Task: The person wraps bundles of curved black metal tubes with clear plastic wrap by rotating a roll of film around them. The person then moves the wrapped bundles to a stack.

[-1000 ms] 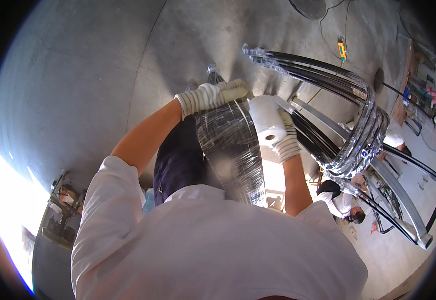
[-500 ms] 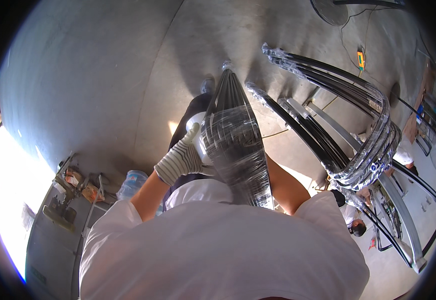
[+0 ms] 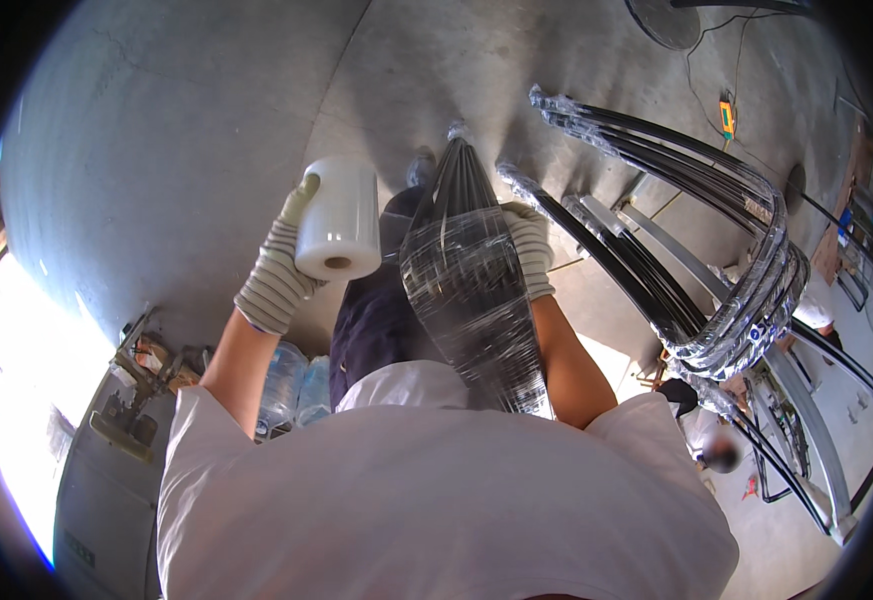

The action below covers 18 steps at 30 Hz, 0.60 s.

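Observation:
My left hand [image 3: 284, 245], in a striped knit glove, holds a white roll of stretch film [image 3: 341, 215] out to the left. The roll's near end shows its hollow core. Before me stands a bundle of black tubes [image 3: 466, 280], its middle wrapped in shiny clear film, its far tip wrapped too. My right hand [image 3: 530, 248], also gloved, lies against the bundle's right side. Its fingers go behind the bundle, out of sight. No strand of film between roll and bundle can be made out.
To the right, more film-wrapped bent black tubes [image 3: 696, 165] rest on a metal rack [image 3: 806, 430]. Large clear plastic bottles [image 3: 284, 385] stand at left, near a grey machine [image 3: 126, 425]. An orange device [image 3: 726, 118] lies on the floor at far right. Another person [image 3: 711, 445] is at lower right.
The film roll, in my left hand, has come away from the bundle's left side toward the left. My right hand, hidden before behind the bundle, now shows at its right side.

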Each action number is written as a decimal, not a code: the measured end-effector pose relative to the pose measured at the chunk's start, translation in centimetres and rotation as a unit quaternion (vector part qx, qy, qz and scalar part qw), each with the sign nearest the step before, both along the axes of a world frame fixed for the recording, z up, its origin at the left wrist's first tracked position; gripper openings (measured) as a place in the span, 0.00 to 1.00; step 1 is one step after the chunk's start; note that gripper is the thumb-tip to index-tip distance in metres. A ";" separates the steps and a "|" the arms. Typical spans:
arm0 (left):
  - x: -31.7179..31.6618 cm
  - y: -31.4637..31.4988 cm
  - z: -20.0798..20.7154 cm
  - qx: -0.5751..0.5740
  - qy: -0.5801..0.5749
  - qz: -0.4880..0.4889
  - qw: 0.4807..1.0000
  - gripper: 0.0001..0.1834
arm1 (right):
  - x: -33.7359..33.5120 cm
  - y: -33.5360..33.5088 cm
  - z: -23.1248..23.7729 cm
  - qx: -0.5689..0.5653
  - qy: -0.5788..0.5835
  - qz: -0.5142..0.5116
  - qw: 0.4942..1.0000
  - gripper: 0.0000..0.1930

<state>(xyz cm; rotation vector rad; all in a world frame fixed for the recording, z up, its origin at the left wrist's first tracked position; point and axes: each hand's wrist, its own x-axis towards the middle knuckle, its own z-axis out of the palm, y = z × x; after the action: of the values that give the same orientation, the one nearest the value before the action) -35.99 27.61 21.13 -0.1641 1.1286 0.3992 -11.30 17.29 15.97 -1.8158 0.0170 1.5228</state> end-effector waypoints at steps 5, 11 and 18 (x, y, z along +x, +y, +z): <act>2.2 3.7 3.2 0.026 0.039 -0.111 0.993 0.35 | -0.1 7.4 8.8 0.123 -0.172 0.214 0.954 0.22; 6.4 7.1 3.4 -0.004 0.196 -0.253 0.947 0.31 | -1.8 12.7 4.9 -0.053 0.420 0.075 0.903 0.27; 3.5 12.1 -8.6 -0.008 -0.012 -0.468 0.884 0.34 | -1.0 11.6 4.2 0.074 0.369 -0.053 0.925 0.22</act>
<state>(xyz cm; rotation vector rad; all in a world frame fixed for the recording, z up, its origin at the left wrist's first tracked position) -32.48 39.66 12.50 0.3649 1.0565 -0.4767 -12.27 28.91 20.18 -1.0204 0.3469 1.9788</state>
